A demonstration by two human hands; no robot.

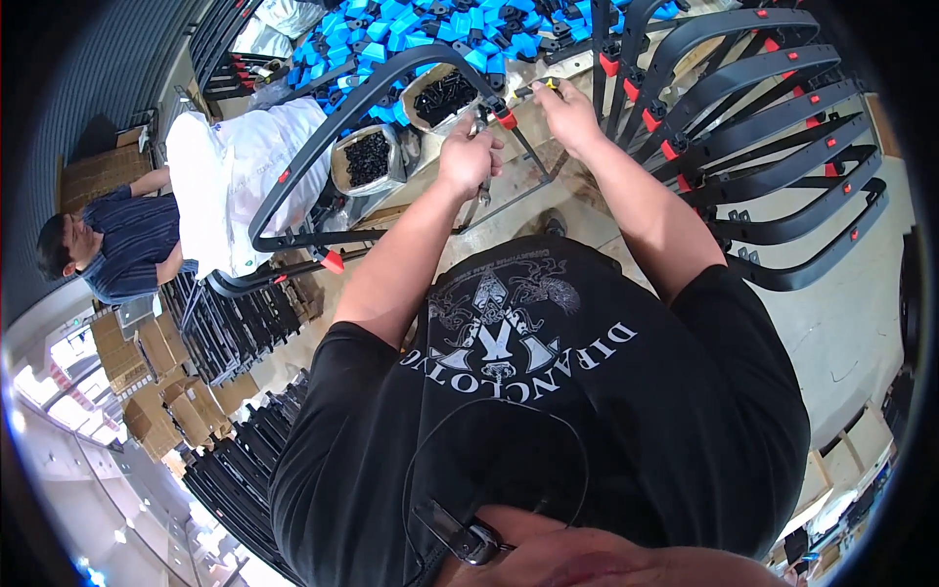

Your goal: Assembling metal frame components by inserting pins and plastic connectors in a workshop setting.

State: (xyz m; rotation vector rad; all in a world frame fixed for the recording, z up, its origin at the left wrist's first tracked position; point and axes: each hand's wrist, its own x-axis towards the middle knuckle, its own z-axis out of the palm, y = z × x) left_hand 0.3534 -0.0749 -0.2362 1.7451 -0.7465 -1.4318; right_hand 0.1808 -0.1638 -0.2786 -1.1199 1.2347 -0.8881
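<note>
My left hand (469,161) is closed around a silver wrench (484,196), whose ends stick out above and below the fist. Ahead and to the right, my right hand (569,115) grips a small yellow-and-black tool (552,84); its exact kind is hard to make out. Between and beyond my hands runs a bent black tubular frame (342,115) with red fittings. Its red-capped joint (506,118) lies between my two hands. Just left of that joint stands a bin of black bolt-like parts (445,98), with a second bin of small black parts (367,158) beside it.
Blue plastic pieces (401,34) are heaped at the far side. Several similar black frames (782,127) stand in a row at right. At left, a person (132,235) stands by a large white bag (240,171). Cardboard boxes (181,401) and black bars (240,470) lie lower left.
</note>
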